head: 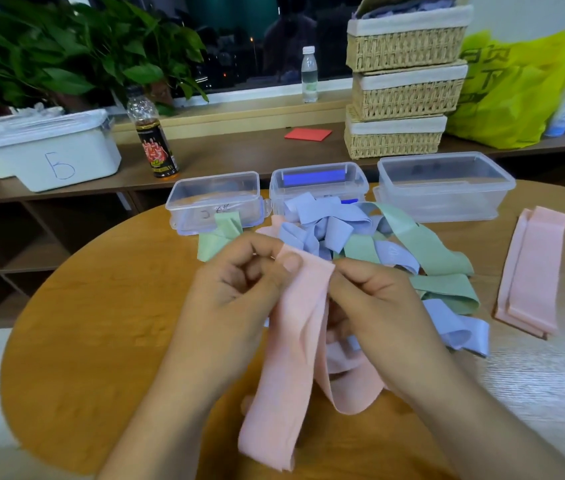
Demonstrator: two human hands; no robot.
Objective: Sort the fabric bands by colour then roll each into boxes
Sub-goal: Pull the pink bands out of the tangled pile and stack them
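One round desk (pixel 83 323) carries everything we work with. The heap of blue and green bands (pixel 360 237) lies just beyond our hands, in front of three clear boxes (pixel 319 190). Well off to the right, the stack of pink bands (pixel 533 271) lies flat, its long axis running away from us. The pink band (pixel 294 341) we hold hangs towards us. Our left hand (pixel 236 282) and right hand (pixel 378 296) both pinch its top end. The right is nearer the stack, so we judge it should carry the band there.
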